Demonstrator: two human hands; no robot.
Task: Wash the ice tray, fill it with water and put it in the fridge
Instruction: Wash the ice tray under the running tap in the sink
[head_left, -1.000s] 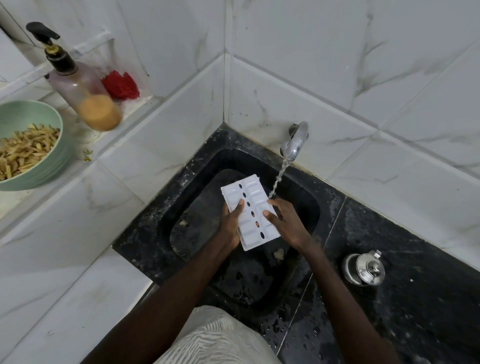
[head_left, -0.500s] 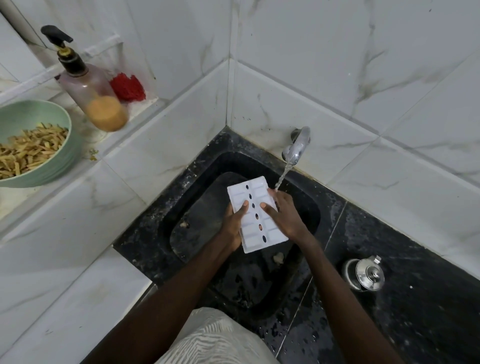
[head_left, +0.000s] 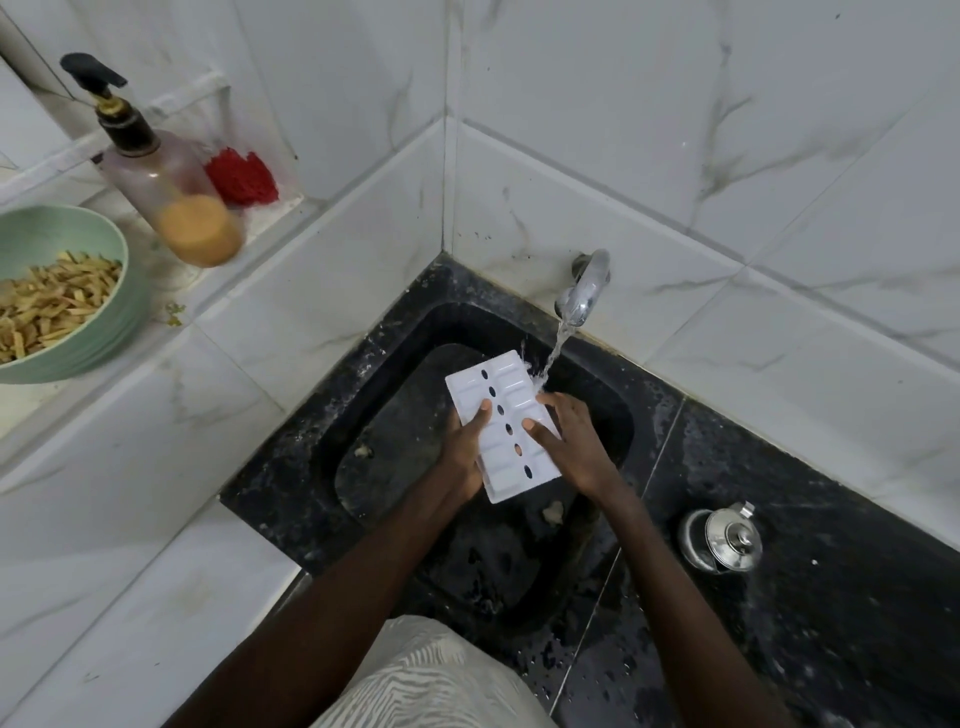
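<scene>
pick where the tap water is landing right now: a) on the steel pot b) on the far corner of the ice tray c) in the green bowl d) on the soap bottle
B: the water falls from the tap onto the far right corner of the ice tray, which the left hand and right hand hold over the sink.

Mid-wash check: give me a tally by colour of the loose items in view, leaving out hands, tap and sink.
White: 1, the ice tray
Green: 1, the bowl
Red: 1, the scrubber
Steel: 1, the lidded pot
Clear with black pump: 1, the pump bottle
Total: 5
</scene>
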